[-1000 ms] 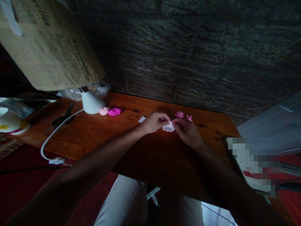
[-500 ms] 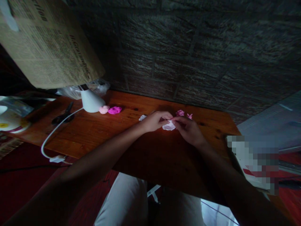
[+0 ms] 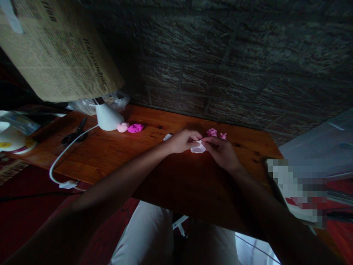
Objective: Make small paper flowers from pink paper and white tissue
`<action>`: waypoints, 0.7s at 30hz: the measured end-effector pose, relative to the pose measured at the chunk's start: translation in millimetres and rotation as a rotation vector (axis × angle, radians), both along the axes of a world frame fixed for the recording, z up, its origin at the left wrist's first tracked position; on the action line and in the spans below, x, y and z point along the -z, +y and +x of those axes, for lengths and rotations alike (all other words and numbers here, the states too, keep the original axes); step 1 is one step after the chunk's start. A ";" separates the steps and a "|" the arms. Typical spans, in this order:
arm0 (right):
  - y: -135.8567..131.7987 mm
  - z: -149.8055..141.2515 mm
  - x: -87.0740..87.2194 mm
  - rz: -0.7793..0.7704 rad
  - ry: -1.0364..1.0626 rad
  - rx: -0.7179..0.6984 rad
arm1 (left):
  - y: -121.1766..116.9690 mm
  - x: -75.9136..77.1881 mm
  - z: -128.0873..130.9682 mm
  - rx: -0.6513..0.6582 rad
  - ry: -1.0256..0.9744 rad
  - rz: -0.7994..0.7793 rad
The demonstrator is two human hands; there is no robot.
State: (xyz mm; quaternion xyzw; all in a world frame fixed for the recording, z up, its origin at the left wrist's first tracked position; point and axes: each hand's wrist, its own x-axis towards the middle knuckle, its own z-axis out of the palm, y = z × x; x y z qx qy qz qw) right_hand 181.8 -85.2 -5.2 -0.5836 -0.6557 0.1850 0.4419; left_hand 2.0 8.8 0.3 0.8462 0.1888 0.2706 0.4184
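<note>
A thin, pale pinkish-white piece of modelling clay (image 3: pixel 198 148) with a wavy edge is held between both hands above the tabletop. My left hand (image 3: pixel 183 141) pinches its upper left side with thumb and fingers. On the upper right edge, my right hand (image 3: pixel 222 151) grips it the same way, with fingertips close to the left ones. Another whitish lump (image 3: pixel 167 137) lies beside my left wrist, partly hidden by it. Just beyond my right hand are a pink ruffled clay piece (image 3: pixel 211 131) and a smaller pink pointed one (image 3: pixel 223 136).
A pale pink lump (image 3: pixel 122 127) and a magenta lump (image 3: pixel 135 128) lie against the white lamp base (image 3: pixel 107 117). Black scissors (image 3: pixel 77 135) rest near the lamp cord (image 3: pixel 55 158). A white tub (image 3: pixel 16 141) stands far left. The stone wall (image 3: pixel 198 73) borders the wooden table (image 3: pixel 110 154).
Both hands keep pinching the pale clay piece, with only slight finger movement. The view has shifted a little; the other things stay in place.
</note>
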 end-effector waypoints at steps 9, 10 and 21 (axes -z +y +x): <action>-1.0 -2.0 0.4 0.027 -0.013 -0.005 | 0.9 -1.7 -0.7 -0.014 0.079 0.060; -1.1 -2.2 0.5 0.029 -0.013 -0.009 | 0.3 -2.2 -0.6 -0.025 0.089 0.062; -1.3 -3.6 0.6 0.000 -0.032 -0.029 | -5.1 -5.6 4.5 -0.098 0.141 0.093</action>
